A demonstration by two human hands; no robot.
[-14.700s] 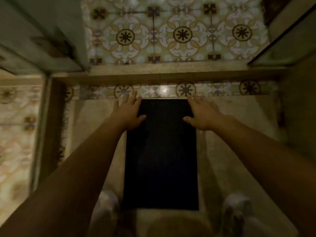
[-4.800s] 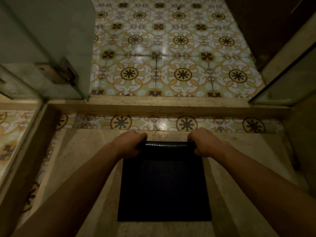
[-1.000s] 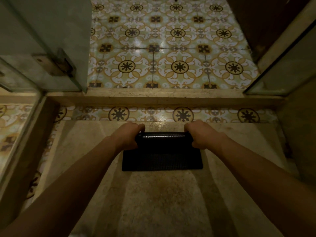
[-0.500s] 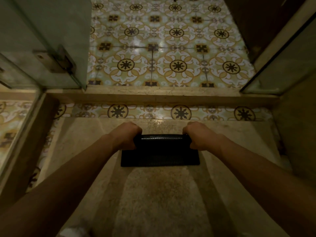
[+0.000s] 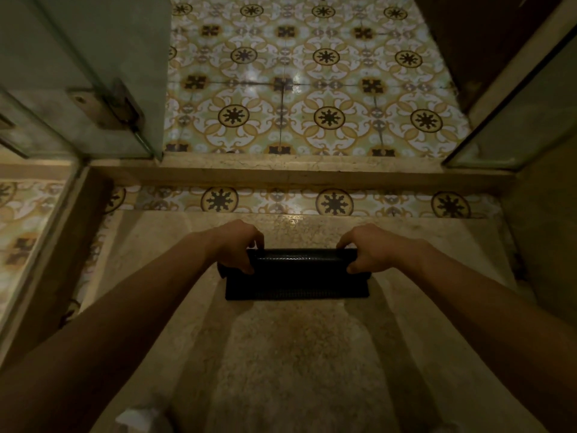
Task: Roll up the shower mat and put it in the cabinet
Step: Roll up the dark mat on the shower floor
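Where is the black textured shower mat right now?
In the head view the black textured shower mat lies mid-frame on the beige stone shower floor, mostly rolled, gripped at its ends by the left hand and right hand.

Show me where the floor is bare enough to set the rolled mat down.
Bare stone floor lies between the forearms, near side of the mat. Another bare strip runs between the mat and the tiled border by the curb. It is crowded at the mat's ends, where the left hand and right hand grip the roll.

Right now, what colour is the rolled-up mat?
Black, with a fine woven-looking texture: the rolled shower mat, seen in the head view.
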